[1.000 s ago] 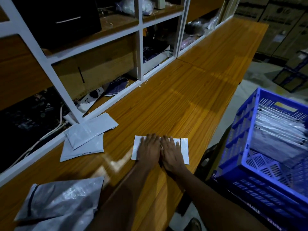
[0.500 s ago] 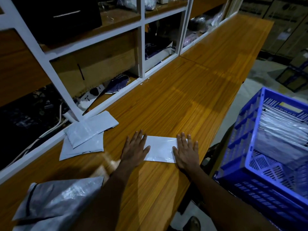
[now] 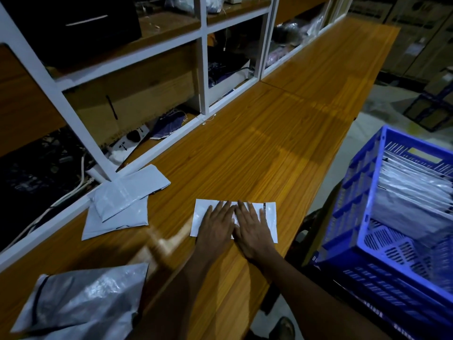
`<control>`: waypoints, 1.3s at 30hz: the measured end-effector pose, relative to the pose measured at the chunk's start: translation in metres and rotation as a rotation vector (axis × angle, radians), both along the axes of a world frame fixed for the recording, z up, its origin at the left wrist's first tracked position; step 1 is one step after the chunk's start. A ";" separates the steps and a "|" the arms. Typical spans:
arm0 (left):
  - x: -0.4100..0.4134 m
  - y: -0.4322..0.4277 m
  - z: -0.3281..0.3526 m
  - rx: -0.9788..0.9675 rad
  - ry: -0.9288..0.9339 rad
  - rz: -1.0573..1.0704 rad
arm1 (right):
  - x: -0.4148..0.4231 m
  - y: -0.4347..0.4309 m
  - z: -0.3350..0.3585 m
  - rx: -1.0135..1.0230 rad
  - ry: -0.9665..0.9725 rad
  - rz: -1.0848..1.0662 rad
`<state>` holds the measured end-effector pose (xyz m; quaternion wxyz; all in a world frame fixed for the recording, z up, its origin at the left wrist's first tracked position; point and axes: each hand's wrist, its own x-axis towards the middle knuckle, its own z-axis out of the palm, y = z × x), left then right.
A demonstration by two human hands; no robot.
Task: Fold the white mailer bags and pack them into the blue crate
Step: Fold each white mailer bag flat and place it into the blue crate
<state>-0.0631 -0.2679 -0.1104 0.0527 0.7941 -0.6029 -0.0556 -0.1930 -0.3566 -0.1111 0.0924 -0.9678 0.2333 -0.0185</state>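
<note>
A folded white mailer bag (image 3: 269, 217) lies flat near the front edge of the wooden counter (image 3: 269, 133). My left hand (image 3: 217, 225) and my right hand (image 3: 252, 227) press on its middle side by side, fingers straight. Two more folded mailers (image 3: 122, 200) lie overlapped to the left by the shelf frame. A loose pile of unfolded grey-white mailers (image 3: 81, 300) sits at the near left corner. The blue crate (image 3: 367, 217) stands to the right, below counter level, with several folded mailers (image 3: 411, 190) stacked on edge inside.
A white-framed shelf unit (image 3: 203, 69) with boxes, cables and clutter runs along the counter's left side. Cardboard boxes (image 3: 416, 33) and another dark crate (image 3: 431, 111) stand on the floor at the far right. A shoe (image 3: 282, 327) shows below the counter edge.
Both hands slid apart to the ends of the mailer, then came back together at its middle. The mailer stays flat on the counter.
</note>
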 end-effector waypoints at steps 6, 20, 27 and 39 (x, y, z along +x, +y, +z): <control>0.039 0.028 -0.013 0.045 0.052 0.003 | -0.023 -0.023 -0.001 0.012 0.079 -0.091; 0.013 -0.009 0.004 0.082 0.029 0.031 | 0.018 -0.007 0.003 0.073 -0.059 -0.055; 0.073 0.021 -0.006 0.124 -0.116 0.236 | -0.017 -0.055 -0.003 -0.030 0.057 -0.317; 0.049 -0.037 0.028 0.063 -0.129 0.144 | 0.020 -0.059 0.023 -0.152 0.157 -0.241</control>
